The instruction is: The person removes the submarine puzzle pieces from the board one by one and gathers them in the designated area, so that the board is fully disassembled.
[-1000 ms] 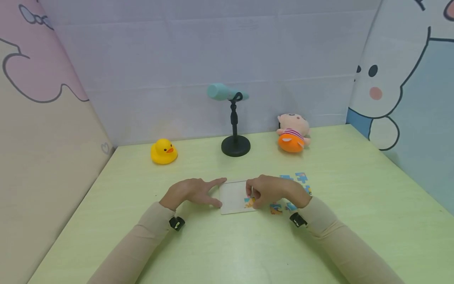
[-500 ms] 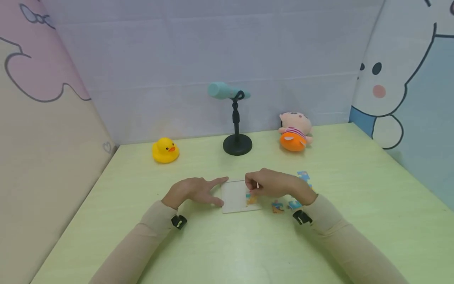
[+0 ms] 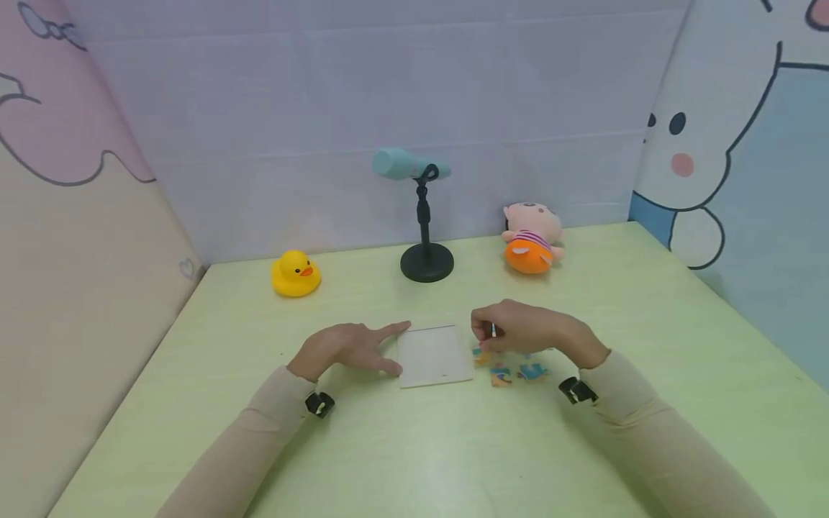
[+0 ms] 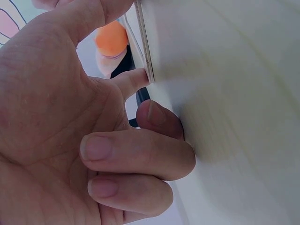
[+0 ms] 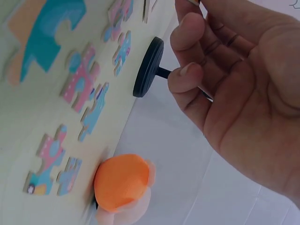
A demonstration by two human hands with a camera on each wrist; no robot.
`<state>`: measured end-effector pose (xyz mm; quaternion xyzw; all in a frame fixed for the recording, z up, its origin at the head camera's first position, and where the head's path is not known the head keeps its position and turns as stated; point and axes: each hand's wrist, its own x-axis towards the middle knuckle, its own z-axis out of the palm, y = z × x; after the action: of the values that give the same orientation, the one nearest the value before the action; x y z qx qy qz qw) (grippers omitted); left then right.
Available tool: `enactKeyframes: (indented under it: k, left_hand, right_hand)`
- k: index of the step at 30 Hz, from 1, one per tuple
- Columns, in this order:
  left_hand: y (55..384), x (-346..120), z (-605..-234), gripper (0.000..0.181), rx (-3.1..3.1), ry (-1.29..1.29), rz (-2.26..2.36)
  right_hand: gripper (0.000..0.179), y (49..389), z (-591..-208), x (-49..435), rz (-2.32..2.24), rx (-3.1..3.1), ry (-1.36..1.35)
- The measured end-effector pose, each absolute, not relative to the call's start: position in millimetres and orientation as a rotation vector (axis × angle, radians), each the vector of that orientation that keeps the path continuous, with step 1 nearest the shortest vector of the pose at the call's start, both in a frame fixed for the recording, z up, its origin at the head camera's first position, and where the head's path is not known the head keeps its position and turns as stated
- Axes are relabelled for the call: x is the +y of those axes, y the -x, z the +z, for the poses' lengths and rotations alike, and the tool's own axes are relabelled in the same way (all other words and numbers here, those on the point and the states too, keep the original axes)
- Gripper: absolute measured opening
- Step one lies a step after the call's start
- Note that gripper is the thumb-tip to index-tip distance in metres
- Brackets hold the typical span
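A white puzzle tray (image 3: pixel 430 356) lies on the table between both hands in the head view. My left hand (image 3: pixel 350 350) braces it with outstretched thumb and index finger at the left corners. The left wrist view shows its other fingers curled on the table and the tray's edge (image 4: pixel 146 51) at the fingertips. Just right of the tray, my right hand (image 3: pixel 527 327) pinches an orange-and-blue jigsaw piece (image 3: pixel 481 357). Only a sliver of the held piece (image 5: pixel 194 2) shows in the right wrist view. Below that hand lie loose jigsaw pieces (image 3: pixel 533 371), some hidden under it.
Several pink-and-blue jigsaw pieces (image 5: pixel 80 79) are spread on the table in the right wrist view. Along the back stand a yellow rubber duck (image 3: pixel 296 275), a teal hair-dryer-like object (image 3: pixel 398 164) on a black stand (image 3: pixel 427 263) and a plush toy (image 3: pixel 529 255).
My right hand has taken the orange-and-blue jigsaw piece off the tray's lower right area and moved it to the right. My left hand has stayed at the tray's left side.
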<state>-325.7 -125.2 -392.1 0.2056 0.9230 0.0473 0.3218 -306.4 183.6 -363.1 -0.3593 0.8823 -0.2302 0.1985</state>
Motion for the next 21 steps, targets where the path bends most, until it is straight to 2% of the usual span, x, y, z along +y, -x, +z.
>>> enactKeyframes:
  k: [15, 21]
  left_hand:
    - [325.6, -126.9, -389.2, 0.087, 2.42, -0.535, 0.113]
    - [324.3, -126.1, -390.5, 0.087, 2.42, -0.538, 0.121]
  right_hand:
    - [0.008, 292.7, -363.8, 241.7, -0.653, 2.52, 0.896]
    - [0.009, 287.0, -369.2, 260.5, -0.663, 2.524, 0.872]
